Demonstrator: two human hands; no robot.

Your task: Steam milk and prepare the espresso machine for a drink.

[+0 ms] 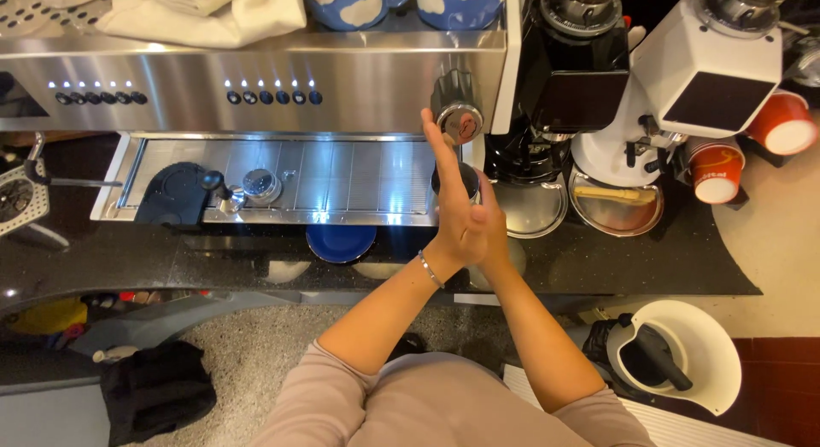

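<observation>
Portafilter basket (455, 181), likely rigid, heavy metal, is gripped from below by right hand (489, 229); left hand (451, 199) is held flat, open over it, beneath steam knob (458, 114).

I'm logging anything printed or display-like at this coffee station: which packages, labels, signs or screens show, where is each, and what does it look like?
No packages, signs or lit screens show.
Button lights: two rows of small white dots on the steel espresso machine's front.
Dark panel: blank square on the white grinder, right.
Dark panel: blank square on the black grinder, beside it.
Printed cups: orange-red and white, light markings, far right.
Cloud mugs: blue with white shapes, on top of the machine.
</observation>
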